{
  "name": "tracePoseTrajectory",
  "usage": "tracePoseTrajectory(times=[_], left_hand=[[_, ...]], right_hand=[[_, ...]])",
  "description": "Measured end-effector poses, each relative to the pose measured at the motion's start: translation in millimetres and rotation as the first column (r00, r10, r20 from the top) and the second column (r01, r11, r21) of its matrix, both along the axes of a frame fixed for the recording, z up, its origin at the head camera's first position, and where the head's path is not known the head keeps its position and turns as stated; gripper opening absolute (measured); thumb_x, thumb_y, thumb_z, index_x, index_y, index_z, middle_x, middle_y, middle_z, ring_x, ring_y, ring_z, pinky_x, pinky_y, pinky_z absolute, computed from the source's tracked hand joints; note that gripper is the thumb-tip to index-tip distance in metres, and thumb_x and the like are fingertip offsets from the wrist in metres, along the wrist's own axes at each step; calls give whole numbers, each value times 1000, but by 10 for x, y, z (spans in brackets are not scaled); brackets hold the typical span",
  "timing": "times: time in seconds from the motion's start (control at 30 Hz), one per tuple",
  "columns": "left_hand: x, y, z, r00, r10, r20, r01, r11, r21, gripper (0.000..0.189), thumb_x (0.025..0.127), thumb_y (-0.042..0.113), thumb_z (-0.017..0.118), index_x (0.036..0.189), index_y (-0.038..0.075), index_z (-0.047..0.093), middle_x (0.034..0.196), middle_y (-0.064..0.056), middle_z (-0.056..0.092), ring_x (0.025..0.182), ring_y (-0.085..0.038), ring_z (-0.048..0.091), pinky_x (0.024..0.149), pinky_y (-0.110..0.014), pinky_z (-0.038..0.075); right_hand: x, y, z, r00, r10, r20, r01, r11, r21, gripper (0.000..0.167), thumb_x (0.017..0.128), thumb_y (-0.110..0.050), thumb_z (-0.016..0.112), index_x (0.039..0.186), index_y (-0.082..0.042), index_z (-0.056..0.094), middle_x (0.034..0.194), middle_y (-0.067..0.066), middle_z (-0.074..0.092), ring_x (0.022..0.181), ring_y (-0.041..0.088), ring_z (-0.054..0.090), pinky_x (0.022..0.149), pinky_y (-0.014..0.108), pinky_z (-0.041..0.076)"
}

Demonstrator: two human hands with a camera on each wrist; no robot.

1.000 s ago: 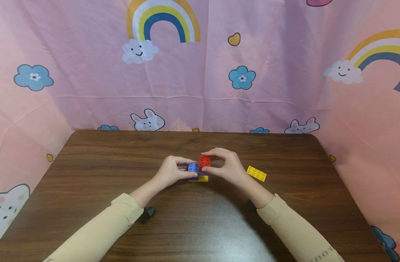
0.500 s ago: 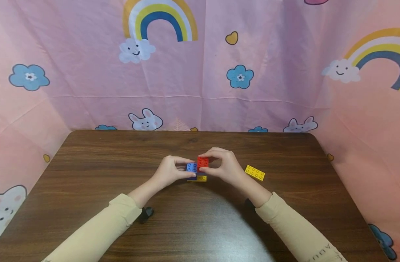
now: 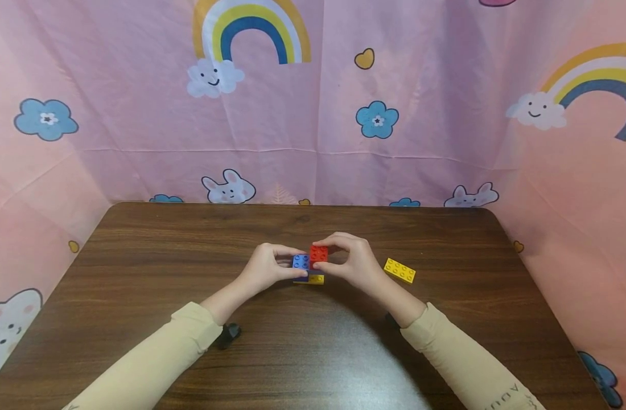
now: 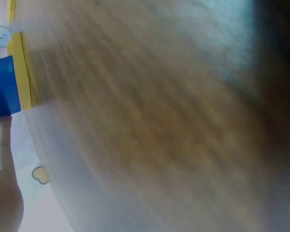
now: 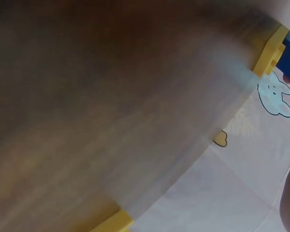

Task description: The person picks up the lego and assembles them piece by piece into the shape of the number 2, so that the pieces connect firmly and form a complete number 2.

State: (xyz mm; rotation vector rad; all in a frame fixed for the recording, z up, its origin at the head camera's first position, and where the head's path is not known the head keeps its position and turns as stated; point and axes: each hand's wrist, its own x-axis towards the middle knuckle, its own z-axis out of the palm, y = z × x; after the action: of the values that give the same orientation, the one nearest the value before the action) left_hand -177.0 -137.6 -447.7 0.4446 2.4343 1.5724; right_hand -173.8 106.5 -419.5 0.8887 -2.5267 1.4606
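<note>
My left hand [image 3: 264,267] pinches a blue brick [image 3: 300,261] between thumb and fingers. Beneath it lies a thin yellow brick [image 3: 317,279], its right end with studs showing. Just right of the blue brick, my right hand [image 3: 351,256] pinches a red brick [image 3: 319,252] by its far and near sides. A strip of blue shows under the red brick; whether the two are joined is hidden. In the left wrist view the blue brick [image 4: 2,87] sits on the yellow one [image 4: 23,72]. The right wrist view catches the yellow brick's end [image 5: 269,53], but not the red brick.
Another yellow brick [image 3: 399,270] lies studs up on the brown wooden table [image 3: 190,228], right of my right hand. A black device [image 3: 228,336] shows by the left wrist. A pink patterned cloth [image 3: 338,114] hangs behind and beside the table.
The head view has shifted slightly. Both hands keep their grips on the bricks, with almost no movement relative to the table.
</note>
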Motion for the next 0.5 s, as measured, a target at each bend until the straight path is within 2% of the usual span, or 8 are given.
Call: tracePoseTrajectory(times=[0.3, 0.5], left_hand=[[13, -6, 19, 1000, 10, -2, -10, 1000, -12, 40, 87, 14, 90, 121, -2, 78, 122, -26, 77, 108, -35, 79, 87, -39, 67], [15, -7, 11, 1000, 7, -4, -7, 1000, -11, 40, 87, 14, 90, 122, -2, 78, 123, -26, 77, 108, -35, 79, 87, -39, 67]], right_hand=[[1, -7, -16, 1000, 3, 21, -2, 1000, -31, 39, 82, -7, 92, 118, -6, 79, 106, 10, 79, 100, 27, 75, 92, 49, 66], [14, -12, -49, 996, -6, 91, 11, 998, -59, 39, 84, -7, 91, 121, -6, 78, 111, 11, 78, 104, 32, 75, 96, 49, 65]])
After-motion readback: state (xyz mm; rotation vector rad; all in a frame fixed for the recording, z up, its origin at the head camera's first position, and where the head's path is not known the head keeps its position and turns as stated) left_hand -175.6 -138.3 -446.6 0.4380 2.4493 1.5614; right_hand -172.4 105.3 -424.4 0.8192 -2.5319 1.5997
